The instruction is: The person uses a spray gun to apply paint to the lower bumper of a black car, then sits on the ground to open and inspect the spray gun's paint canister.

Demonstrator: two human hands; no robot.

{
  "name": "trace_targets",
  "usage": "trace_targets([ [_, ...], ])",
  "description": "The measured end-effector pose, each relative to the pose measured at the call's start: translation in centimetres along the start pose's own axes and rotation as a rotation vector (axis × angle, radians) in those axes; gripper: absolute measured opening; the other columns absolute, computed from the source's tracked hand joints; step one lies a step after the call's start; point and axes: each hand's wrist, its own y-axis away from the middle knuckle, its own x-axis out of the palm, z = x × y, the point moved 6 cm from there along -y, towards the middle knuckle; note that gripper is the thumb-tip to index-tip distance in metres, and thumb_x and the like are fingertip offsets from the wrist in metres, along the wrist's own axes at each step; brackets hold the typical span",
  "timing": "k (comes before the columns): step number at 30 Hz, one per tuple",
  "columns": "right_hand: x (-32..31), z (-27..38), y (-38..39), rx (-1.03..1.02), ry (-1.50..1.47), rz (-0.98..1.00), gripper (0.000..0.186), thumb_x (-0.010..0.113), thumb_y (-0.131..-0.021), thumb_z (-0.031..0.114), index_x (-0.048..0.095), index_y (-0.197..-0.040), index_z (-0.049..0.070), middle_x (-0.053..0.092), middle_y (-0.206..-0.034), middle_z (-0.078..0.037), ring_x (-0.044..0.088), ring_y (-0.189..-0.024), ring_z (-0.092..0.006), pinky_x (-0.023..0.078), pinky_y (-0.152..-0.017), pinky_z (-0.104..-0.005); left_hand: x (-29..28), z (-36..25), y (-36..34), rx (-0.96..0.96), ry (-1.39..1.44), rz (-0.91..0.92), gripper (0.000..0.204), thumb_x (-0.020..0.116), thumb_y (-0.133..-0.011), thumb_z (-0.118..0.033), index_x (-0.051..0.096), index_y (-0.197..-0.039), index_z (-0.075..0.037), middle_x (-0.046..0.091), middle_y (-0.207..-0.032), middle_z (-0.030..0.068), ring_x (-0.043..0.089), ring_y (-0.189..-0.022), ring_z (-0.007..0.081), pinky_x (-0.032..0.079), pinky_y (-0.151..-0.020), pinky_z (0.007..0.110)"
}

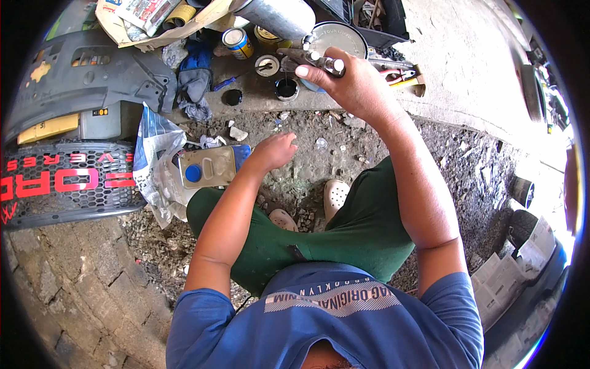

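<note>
My right hand (pixel 356 83) is closed around a metal spray gun (pixel 301 58) with shiny knobs. The gun is tilted, and a grey metal cup (pixel 276 17) lies just beyond it; whether they are joined is hard to see. Below the gun stands a small open can of black liquid (pixel 286 90). Beside that can is another small open can (pixel 267 66) with something dark across its top. My left hand (pixel 276 151) hangs loosely over my left knee, its fingers slightly apart and nothing visible in them. A rectangular tin with a blue cap (pixel 208 166) stands next to my left forearm.
A blue-handled screwdriver (pixel 228 81), a dark round lid (pixel 232 97) and a blue-labelled can (pixel 237 43) sit on the concrete ledge. Pliers (pixel 396 75) and a hammer (pixel 416 85) lie to the right. A black grille with red letters (pixel 67 181) is at left.
</note>
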Motion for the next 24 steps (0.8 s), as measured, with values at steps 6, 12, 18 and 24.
trace_targets([
  [6,0.1,-0.1,0.1,-0.007,-0.001,-0.01,0.086,0.069,-0.083,0.071,0.065,-0.126,-0.004,0.073,-0.098,-0.028,0.074,-0.098,-0.0344,0.056,-0.088,-0.0442,0.2,0.1,-0.1,0.024,-0.022,-0.023,0.046,0.051,-0.099,-0.03,0.058,-0.134,-0.001,0.061,-0.135,0.0222,0.057,-0.127,0.0373,0.044,-0.109,0.046],
  [12,0.3,0.4,0.0,0.02,-0.017,0.034,0.088,0.069,-0.083,0.072,0.065,-0.126,-0.004,0.073,-0.1,-0.029,0.073,-0.1,-0.036,0.056,-0.089,-0.0446,-0.1,0.3,0.1,0.019,-0.006,-0.023,0.046,0.051,-0.099,-0.03,0.057,-0.134,-0.001,0.062,-0.134,0.023,0.057,-0.126,0.038,0.044,-0.109,0.046],
  [18,-0.2,0.3,0.3,-0.027,-0.043,-0.019,0.086,0.064,-0.082,0.077,0.066,-0.123,0.002,0.073,-0.094,-0.026,0.071,-0.096,-0.0421,0.055,-0.086,-0.0496,-0.3,0.4,0.0,0.056,0.056,-0.053,0.044,0.055,-0.097,-0.027,0.058,-0.133,-0.001,0.063,-0.13,0.0251,0.059,-0.123,0.0395,0.046,-0.104,0.046],
  [24,0.4,0.6,-0.3,-0.032,-0.055,0.095,0.085,0.063,-0.081,0.078,0.068,-0.123,0.005,0.073,-0.097,-0.025,0.072,-0.098,-0.0394,0.055,-0.089,-0.0485,0.8,3.3,-0.9,0.077,0.137,-0.05,0.043,0.057,-0.098,-0.027,0.059,-0.133,-0.001,0.064,-0.127,0.0266,0.061,-0.119,0.0417,0.048,-0.101,0.046],
])
